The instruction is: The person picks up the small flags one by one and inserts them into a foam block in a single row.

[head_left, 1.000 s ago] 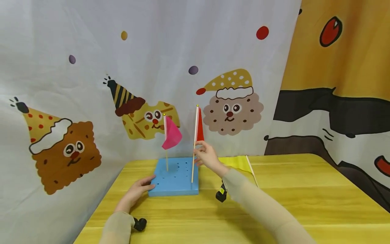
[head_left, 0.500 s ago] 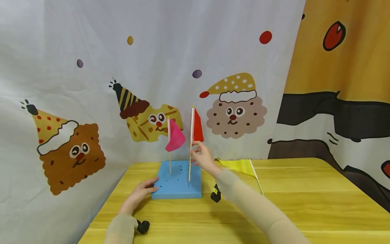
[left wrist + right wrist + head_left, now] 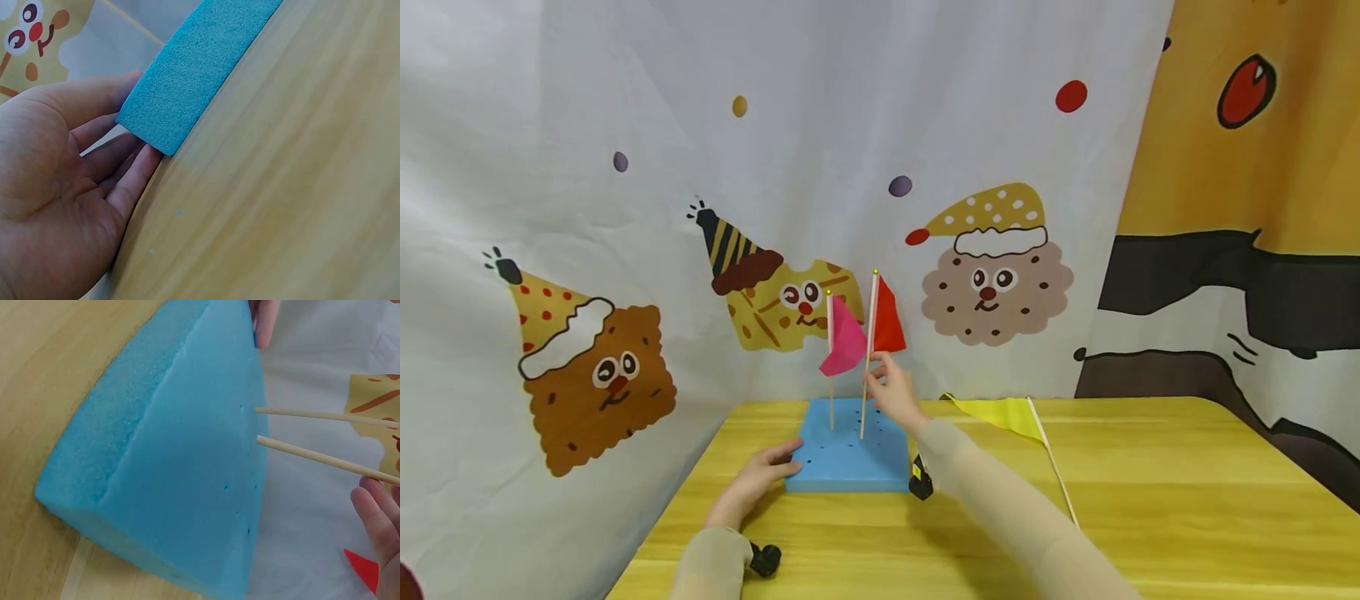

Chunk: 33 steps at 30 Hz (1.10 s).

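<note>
My right hand [image 3: 895, 396] pinches the thin wooden stick of a red flag [image 3: 888, 321], held nearly upright over the blue foam block [image 3: 850, 465]. In the right wrist view, the bare lower end of that stick [image 3: 312, 457] shows close over the block's top, which is dotted with small holes. Just left of it a pink flag [image 3: 846, 337] stands in the block on its own stick [image 3: 306, 414]. My left hand [image 3: 760, 479] rests against the block's left side with relaxed fingers; in the left wrist view, the thumb [image 3: 94, 97] lies along the upper edge.
A yellow flag [image 3: 1003, 415] lies on the wooden table [image 3: 1187, 500] right of the block, its stick pointing toward the front. Behind the table hangs a white cloth [image 3: 820, 125] printed with cartoon biscuits. Small black devices [image 3: 919, 479] sit at both wrists.
My right hand has carried the red flag left across the block, nearer the pink flag. The left hand stays at the block's side. The whole head view has shifted slightly.
</note>
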Motion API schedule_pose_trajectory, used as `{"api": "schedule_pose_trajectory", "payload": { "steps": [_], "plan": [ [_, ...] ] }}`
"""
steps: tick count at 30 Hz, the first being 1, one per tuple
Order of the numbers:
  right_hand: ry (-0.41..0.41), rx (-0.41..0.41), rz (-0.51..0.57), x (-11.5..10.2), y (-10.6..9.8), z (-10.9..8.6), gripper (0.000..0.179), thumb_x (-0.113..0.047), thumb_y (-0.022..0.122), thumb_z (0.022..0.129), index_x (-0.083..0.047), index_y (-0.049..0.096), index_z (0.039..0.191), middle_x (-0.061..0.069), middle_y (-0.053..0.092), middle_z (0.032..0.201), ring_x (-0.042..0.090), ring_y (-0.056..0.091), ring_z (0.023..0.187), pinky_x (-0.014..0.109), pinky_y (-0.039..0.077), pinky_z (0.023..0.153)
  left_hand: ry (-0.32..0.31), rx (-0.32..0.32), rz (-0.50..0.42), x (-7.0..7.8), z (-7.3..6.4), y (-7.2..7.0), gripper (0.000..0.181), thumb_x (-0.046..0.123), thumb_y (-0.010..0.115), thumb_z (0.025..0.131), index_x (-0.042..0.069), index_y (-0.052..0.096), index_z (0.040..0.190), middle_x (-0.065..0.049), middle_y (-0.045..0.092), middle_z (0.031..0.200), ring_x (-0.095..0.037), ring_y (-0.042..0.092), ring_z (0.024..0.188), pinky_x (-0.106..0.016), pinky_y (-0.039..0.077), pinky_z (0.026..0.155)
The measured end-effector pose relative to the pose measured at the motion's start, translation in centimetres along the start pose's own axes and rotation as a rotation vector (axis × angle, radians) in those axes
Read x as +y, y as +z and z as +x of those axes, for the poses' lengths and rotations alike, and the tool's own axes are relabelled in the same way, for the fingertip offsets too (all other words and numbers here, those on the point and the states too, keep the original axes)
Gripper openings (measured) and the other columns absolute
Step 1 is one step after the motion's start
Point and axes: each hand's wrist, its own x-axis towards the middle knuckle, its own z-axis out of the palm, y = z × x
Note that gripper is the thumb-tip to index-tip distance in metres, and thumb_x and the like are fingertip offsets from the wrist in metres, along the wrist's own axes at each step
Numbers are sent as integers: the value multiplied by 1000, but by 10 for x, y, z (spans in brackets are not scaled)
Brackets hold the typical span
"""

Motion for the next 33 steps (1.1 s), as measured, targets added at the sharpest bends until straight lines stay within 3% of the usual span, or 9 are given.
{"api": "schedule_pose_trajectory", "payload": {
  "steps": [11,17,22,33],
  "plan": [
    [31,32,-4,8,8,7,28,-10,56,99,-8,49,126,13,66,91,32,68,68,30,55,52,-4,15,14,1,-1,2,54,19,66,94,7,49,143,-22,40,147,-41,35,134,-57,31,107],
    [43,16,8,10,11,11,27,-12,55,100,-11,49,127,25,65,101,39,68,75,31,56,52,0,9,10,1,-1,2,54,19,66,94,6,49,143,-22,39,148,-42,35,135,-58,30,107],
    [51,16,-8,12,14,13,27,-12,55,100,-12,49,127,23,65,100,40,68,76,30,55,52,2,7,14,3,-1,1,54,18,66,94,5,48,144,-22,38,148,-42,33,136,-57,30,107],
    [-4,37,-36,17,15,15,28,-7,56,99,-5,50,126,19,66,92,41,68,72,30,55,57,10,16,45,1,-1,2,55,20,66,94,4,48,143,-23,40,147,-43,35,134,-57,32,106]
  ]
}}
